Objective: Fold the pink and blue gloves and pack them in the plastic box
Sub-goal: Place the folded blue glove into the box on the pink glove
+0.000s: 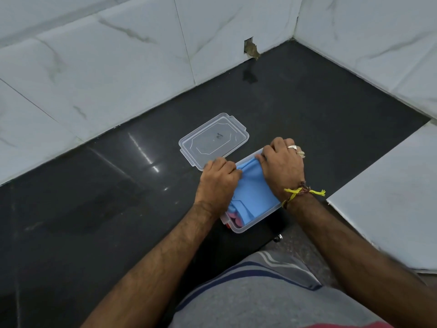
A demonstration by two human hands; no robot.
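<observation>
Both arms reach forward, left hand [218,179] and right hand [282,165] curled, knuckles up.

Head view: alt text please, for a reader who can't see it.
Both hands, left hand and right hand, press a folded blue glove into a clear plastic box on a black counter. Pink glove shows beneath; the lid lies behind.

Both hands' fingertips are buried in the blue glove [254,185]; pink glove [234,218] mostly hidden beneath it
</observation>
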